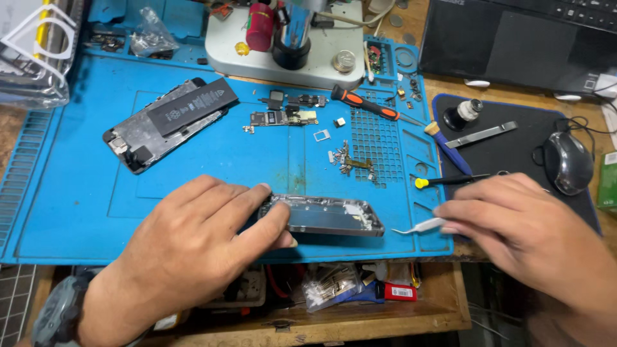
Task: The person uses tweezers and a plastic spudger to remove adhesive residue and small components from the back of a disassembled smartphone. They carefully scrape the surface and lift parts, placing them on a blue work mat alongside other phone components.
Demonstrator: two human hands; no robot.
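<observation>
Here, a blue work mat (77, 193) covers the bench. Left hand (193, 238), fingers (270, 222) clamped on the left end of an empty phone housing (328, 216) at the mat's near edge. Right hand (520, 225), fingers pinched on curved tweezers (421, 225), tip just right of the housing.

Blue work mat (77, 193) bearing an opened phone with black battery (170, 122), small circuit boards (283, 117), loose screws (347, 160) and an orange-handled screwdriver (366, 104). Microscope base (257, 61) behind; computer mouse (569, 162) on black pad (514, 154) beside.
</observation>
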